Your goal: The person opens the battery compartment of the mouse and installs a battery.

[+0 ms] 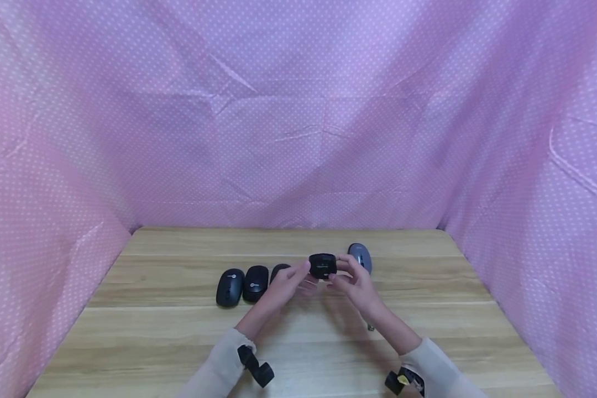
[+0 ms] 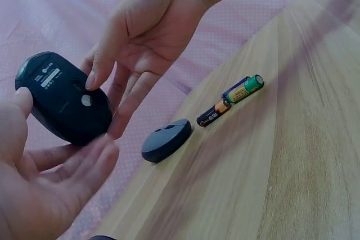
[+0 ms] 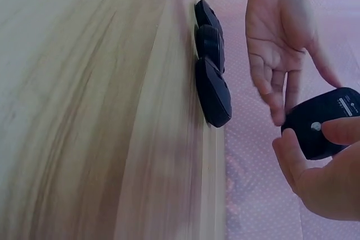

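Note:
Both hands hold a black computer mouse [image 1: 322, 266] above the table, its underside turned up towards the head camera. In the left wrist view the mouse's underside [image 2: 56, 96] shows a white label and a small round light spot. My left hand [image 1: 284, 284] grips one edge, thumb on the rim and fingers beneath. My right hand [image 1: 359, 286] pinches the opposite end; its thumb [image 2: 100, 71] lies on the underside near the light spot. A grey mouse [image 1: 361, 255] lies on the table just behind the right hand.
Three black mice stand side by side left of the hands: one outermost [image 1: 230, 287], one in the middle [image 1: 256, 283], one partly hidden [image 1: 277, 270]. Near the grey mouse lie a dark-and-orange battery [image 2: 214, 112] and a green one [image 2: 247, 88]. Pink dotted cloth [image 1: 298, 138] surrounds the wooden table [image 1: 154, 331].

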Available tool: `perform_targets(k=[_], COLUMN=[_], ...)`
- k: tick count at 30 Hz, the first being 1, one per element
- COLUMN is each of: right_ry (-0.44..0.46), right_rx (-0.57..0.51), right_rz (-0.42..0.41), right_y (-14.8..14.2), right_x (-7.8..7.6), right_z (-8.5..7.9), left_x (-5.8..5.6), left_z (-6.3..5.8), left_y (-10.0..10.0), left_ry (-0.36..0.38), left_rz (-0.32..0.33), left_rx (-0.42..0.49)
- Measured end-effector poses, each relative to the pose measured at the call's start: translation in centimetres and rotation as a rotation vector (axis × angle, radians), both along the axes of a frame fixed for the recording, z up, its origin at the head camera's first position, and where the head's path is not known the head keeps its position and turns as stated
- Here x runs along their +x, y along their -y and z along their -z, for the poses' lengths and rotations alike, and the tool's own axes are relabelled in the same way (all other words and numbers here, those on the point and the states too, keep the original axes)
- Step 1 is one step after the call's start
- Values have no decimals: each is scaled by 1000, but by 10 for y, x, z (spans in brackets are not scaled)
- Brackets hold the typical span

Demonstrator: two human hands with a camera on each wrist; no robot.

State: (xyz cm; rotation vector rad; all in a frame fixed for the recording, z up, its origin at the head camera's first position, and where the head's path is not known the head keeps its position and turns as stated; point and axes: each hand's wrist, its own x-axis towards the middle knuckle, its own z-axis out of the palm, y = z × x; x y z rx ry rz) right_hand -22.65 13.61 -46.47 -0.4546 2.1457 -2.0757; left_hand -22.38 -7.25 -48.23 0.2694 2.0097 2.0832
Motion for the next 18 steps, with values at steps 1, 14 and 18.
perform_targets(k=[1,14,18], right_ry=[7,16,74], right_rx=[-3,-21,-23], right_rz=[6,-2,21], right_y=[0,0,-2], right_x=[0,-1,-1], right_z=[0,1,0], left_x=[0,2,1], left_z=[0,3,3], left_y=[0,4,5], left_ry=[9,102,80], left_rz=[18,-28,-72], left_rx=[22,212,175])
